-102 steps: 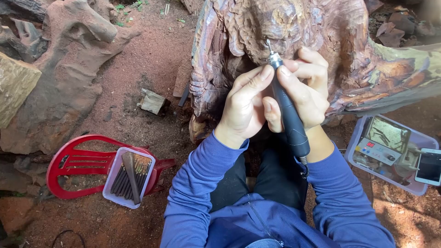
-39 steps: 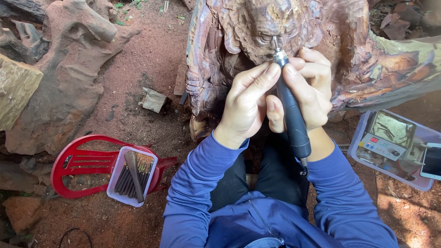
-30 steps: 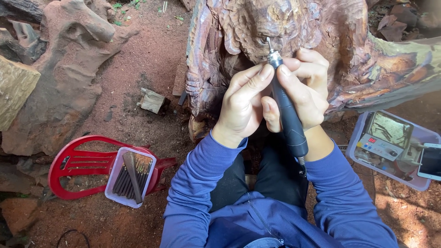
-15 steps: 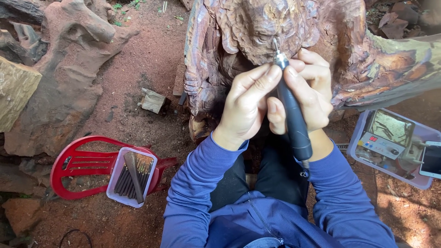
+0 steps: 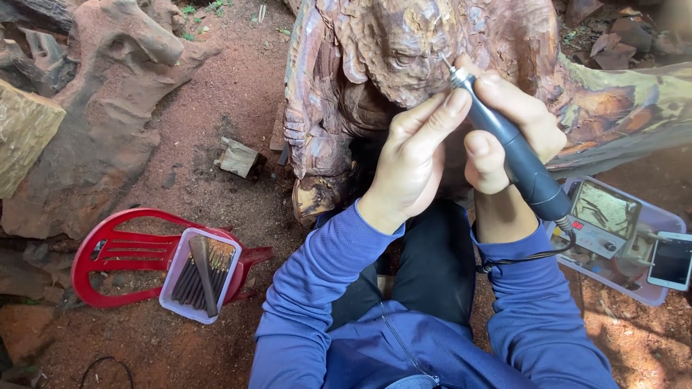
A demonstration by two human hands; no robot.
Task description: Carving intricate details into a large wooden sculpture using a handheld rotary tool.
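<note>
- Carving (image 5: 404, 50): one big reddish-brown wood figure, top centre, face worked into it; everything below placed rel. to it.
- Tool (image 5: 508, 148): one dark pen-shaped rotary handpiece, thin bit tip touching the carving's face, body slanting down-right away from it; black cord leaves the rear end just below the carving.
- Right hand (image 5: 508, 133): wrapped shut round the tool's barrel, thumb across the front, fingers curled behind; sits against the carving's lower right.
- Left hand (image 5: 414, 162): just left of right hand, fingers bent, index and next finger pressed onto the tool's front end near the bit; not a full wrap, more a steadying pinch.
- Both arms in blue sleeves, coming up from below the carving.
- Tray (image 5: 649, 288): one clear pale-lilac plastic box, lower right of carving; holds a small grey control unit w/ red display, other bits too small to tell.
- Phone (image 5: 672, 261): one, white-edged, resting on the tray's right rim.
- Tub (image 5: 176, 270): one pale rectangular plastic box, lower left of carving, packed w/ dark chisels, count unclear; sits on one red plastic stool (image 5: 122, 248).
- Block (image 5: 238, 157): one small cut wood offcut on red dirt, just left of carving's base.
- Stump (image 5: 101, 115): large rough root mass, far left of carving.
</note>
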